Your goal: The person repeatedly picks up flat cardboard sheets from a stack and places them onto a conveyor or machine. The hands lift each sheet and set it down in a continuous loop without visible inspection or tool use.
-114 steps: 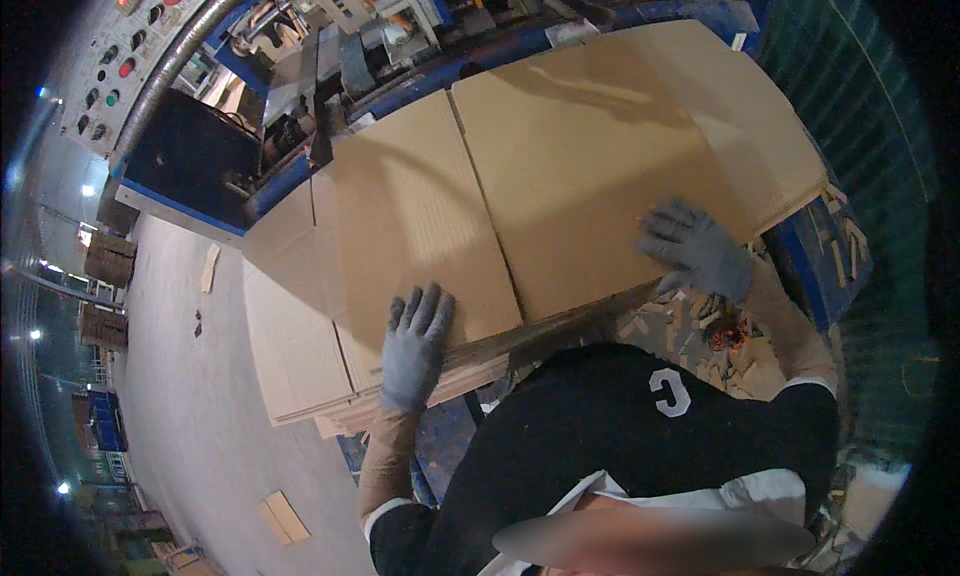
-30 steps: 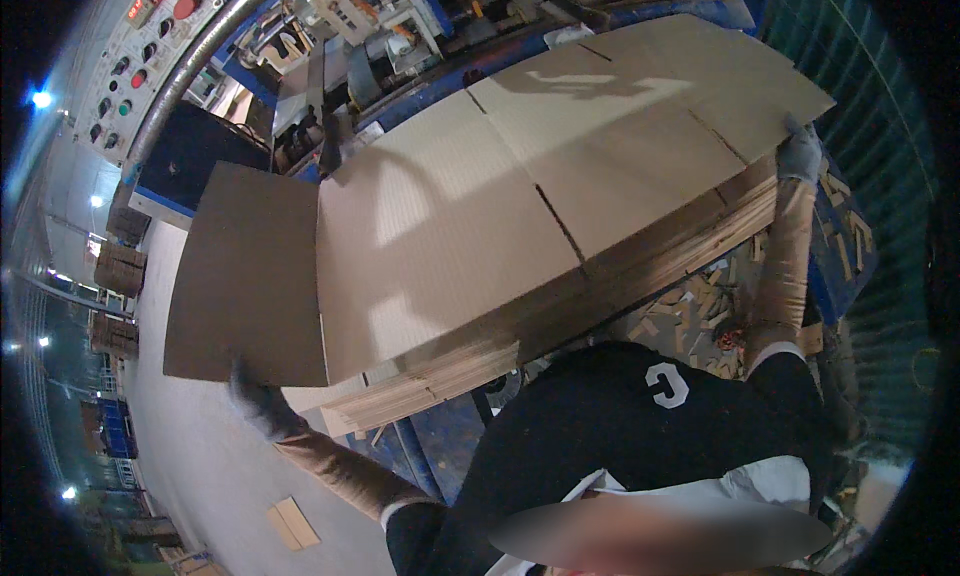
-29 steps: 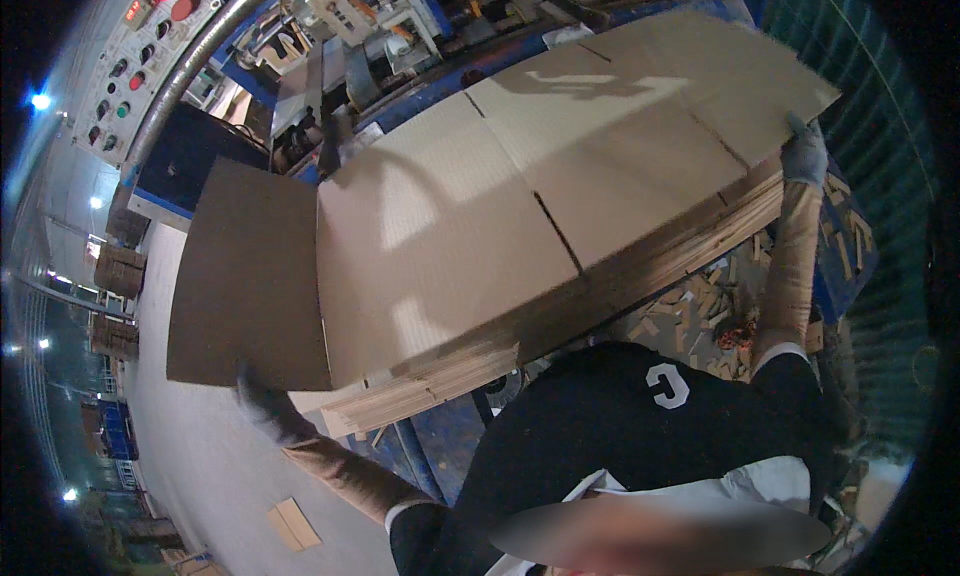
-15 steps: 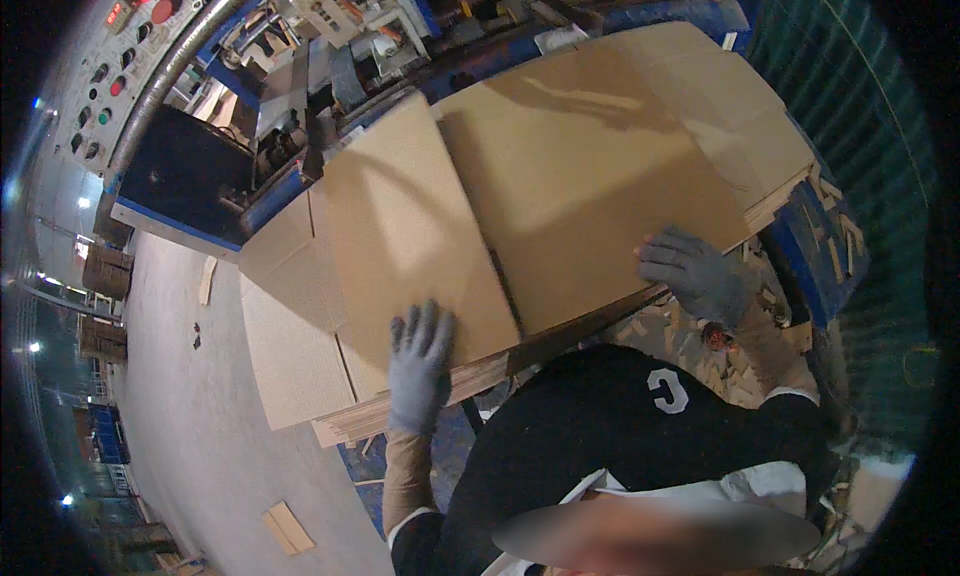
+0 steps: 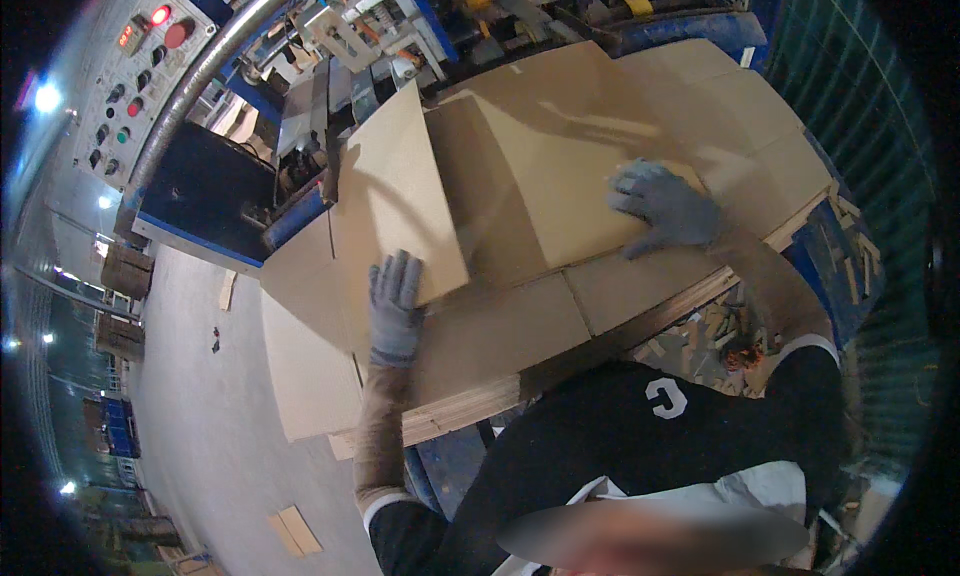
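Note:
My left hand point(image 5: 397, 311), in a grey glove, has its fingers stretched out on the near end of a left cardboard panel point(image 5: 395, 196). This panel looks tilted up along its right edge, and its shadow falls on the cardboard beside it. Over on the right, my gloved right hand point(image 5: 665, 208) lies with spread fingers on a brown cardboard sheet point(image 5: 540, 176). Both pieces rest on a stack of cardboard sheets point(image 5: 500, 344), whose layered edges face me. Neither hand is closed round anything; the palms are hidden.
A machine with rollers point(image 5: 510, 11) stands along the stack's far side. At the upper left are a button panel point(image 5: 130, 96) and a metal pipe point(image 5: 200, 71). Cardboard scraps point(image 5: 715, 351) lie below the stack on the right. A green corrugated wall point(image 5: 850, 126) runs along the right.
Both hands have moved away from me, and the top cardboard pieces have slid toward the machine. A strip of creased cardboard beneath now shows along the near side. The view has shifted slightly.

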### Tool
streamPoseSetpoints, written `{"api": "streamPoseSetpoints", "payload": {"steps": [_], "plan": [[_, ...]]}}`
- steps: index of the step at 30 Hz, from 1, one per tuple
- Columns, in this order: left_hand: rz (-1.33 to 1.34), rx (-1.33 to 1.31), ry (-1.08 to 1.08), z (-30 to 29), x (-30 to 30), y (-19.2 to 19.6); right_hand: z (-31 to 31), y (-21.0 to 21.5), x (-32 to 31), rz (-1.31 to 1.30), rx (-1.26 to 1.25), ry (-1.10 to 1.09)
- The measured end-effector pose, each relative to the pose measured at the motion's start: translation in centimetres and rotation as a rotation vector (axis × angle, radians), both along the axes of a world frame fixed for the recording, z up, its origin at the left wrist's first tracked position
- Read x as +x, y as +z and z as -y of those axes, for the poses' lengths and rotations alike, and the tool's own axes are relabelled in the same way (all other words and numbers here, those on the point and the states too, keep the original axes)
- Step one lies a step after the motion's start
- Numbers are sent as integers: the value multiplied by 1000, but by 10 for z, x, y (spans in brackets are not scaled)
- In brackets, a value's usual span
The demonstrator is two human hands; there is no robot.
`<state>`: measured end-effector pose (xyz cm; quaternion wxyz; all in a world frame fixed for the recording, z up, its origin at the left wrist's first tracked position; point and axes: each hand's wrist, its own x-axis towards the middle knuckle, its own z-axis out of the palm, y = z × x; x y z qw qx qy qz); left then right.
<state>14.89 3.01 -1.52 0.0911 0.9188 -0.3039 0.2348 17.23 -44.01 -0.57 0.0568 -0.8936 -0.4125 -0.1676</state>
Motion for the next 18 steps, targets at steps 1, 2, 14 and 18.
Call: {"api": "streamPoseSetpoints", "payload": {"steps": [1,2,14,18], "plan": [[21,-26,5,-7,12,3,-8,0,5,2,3,29],[53,-70,-3,-13,17,5,-15,-1,6,4,7,57],[71,-107,14,8,52,-3,12,-1,61,133,66,-72],[74,-18,315,25,125,11,-23,-8,122,-55,78,-528]]}}
